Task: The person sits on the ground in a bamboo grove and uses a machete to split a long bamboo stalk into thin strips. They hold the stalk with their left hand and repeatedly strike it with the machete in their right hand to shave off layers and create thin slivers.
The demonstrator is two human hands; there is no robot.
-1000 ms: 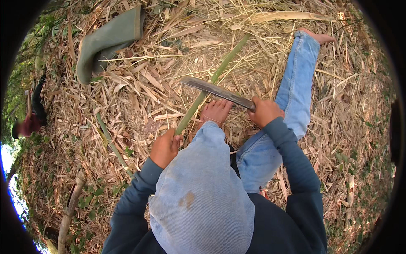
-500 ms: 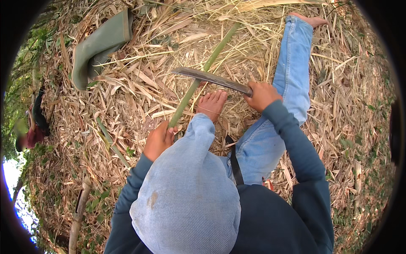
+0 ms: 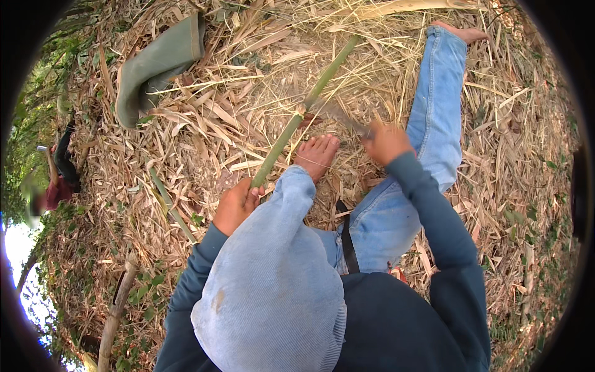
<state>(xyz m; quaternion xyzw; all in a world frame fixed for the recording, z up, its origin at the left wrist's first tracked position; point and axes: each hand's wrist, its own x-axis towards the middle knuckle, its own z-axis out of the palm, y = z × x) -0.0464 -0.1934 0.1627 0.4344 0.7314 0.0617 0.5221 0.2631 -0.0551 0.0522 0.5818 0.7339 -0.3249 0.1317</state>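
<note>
A green bamboo stick [image 3: 280,141] slants away from me, its far end lying among thin pale strips on the ground. My left hand [image 3: 236,203] is closed round its near end, beside my bent knee. Partway along the stick shows a pale, roughened spot with small frayed bits. My right hand [image 3: 385,144] grips the handle of a machete [image 3: 342,118], whose blade is smeared by motion and points toward that spot. Whether the blade touches the stick I cannot tell. My bare foot [image 3: 317,155] rests on the ground just right of the stick.
Dry leaves and fibre strips cover the ground. A green rubber boot [image 3: 155,62] lies at the far left. A shorter green stick [image 3: 172,204] lies left of my left hand, with a thicker pole [image 3: 118,313] nearer. Another person [image 3: 60,170] is at the left edge.
The machete blade has drawn back toward the right from across the stick and is now blurred. A pale roughened spot now shows on the bamboo. My left hand keeps its grip.
</note>
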